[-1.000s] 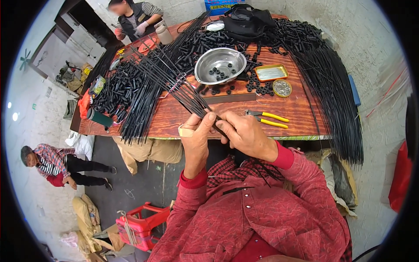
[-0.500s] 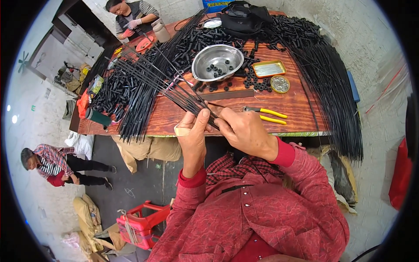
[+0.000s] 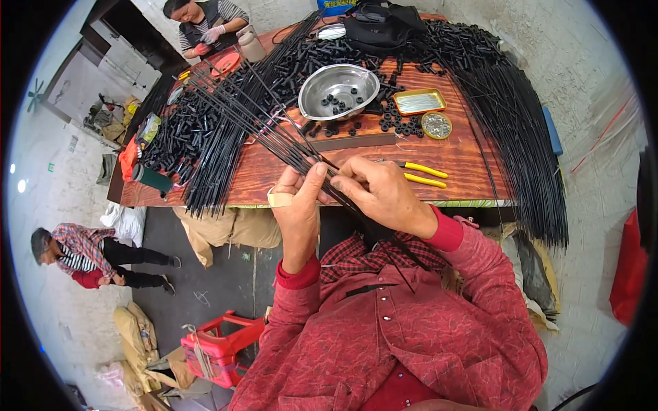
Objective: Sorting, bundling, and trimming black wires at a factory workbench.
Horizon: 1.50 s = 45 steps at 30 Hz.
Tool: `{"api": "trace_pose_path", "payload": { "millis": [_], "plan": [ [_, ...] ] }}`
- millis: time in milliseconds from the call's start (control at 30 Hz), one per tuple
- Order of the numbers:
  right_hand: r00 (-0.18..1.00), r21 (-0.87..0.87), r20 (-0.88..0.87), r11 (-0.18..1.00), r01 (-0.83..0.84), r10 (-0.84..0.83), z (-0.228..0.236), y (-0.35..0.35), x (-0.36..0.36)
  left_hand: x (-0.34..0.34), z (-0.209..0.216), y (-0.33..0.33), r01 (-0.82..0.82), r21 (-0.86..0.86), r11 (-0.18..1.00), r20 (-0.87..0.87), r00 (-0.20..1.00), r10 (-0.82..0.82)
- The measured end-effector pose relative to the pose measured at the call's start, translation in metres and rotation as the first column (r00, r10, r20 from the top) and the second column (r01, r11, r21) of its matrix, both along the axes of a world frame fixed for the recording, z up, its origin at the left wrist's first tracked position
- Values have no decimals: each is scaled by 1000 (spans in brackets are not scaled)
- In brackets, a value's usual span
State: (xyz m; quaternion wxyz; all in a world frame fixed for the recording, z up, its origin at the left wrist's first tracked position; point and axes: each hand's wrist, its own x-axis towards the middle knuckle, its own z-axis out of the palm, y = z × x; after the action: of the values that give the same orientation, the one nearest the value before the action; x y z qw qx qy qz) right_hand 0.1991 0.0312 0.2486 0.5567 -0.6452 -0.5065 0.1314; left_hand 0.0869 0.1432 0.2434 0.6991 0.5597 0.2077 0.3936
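A bundle of thin black rods (image 3: 259,127) slants from the upper left down toward my lap, fanned out at its far end. My left hand (image 3: 299,195) is closed around it at the table's front edge, thumb on top; a tan strip is wrapped on this hand. Close beside it, my right hand (image 3: 380,192) pinches the same rods with thumb and fingertips. Lower rod ends reach past my right hand to the front of my red jacket. Just beyond my right hand lie yellow-handled pliers (image 3: 421,174), partly hidden by it.
A metal bowl (image 3: 339,92) with small black rings stands mid-table, near a yellow-rimmed tray (image 3: 419,101) of pins and a round tin (image 3: 436,125). Long black rods (image 3: 510,137) overhang the right edge; black tubes (image 3: 181,137) heap at left. Two other people are at left, one handling something at the table.
The rods' lower ends now show below my right hand, over my lap. Both hands stay on the bundle, with my right hand slightly closer to the left. The view has shifted slightly.
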Motion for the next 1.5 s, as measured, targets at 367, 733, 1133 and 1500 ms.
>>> {"api": "trace_pose_path", "payload": {
  "millis": [367, 733, 1133, 1500],
  "plan": [
    [538, 120, -783, 925, -360, 311, -10, 1, 7, -3, -1, -6, 14, -61, 998, 43, 999, -11],
    [770, 45, -582, 955, -292, 262, -14, -2, 15, 1, -10, -2, 30, -24, 999, 44, 999, -28],
    [704, 43, -654, 942, -332, 278, -3, -4, 14, -2, -3, -5, 32, -38, 999, 9, 999, -32],
    [966, -60, -217, 986, -155, 139, -6, -5, 8, -7, -6, -6, 48, -31, 998, 32, 998, -47]
  ]
}}
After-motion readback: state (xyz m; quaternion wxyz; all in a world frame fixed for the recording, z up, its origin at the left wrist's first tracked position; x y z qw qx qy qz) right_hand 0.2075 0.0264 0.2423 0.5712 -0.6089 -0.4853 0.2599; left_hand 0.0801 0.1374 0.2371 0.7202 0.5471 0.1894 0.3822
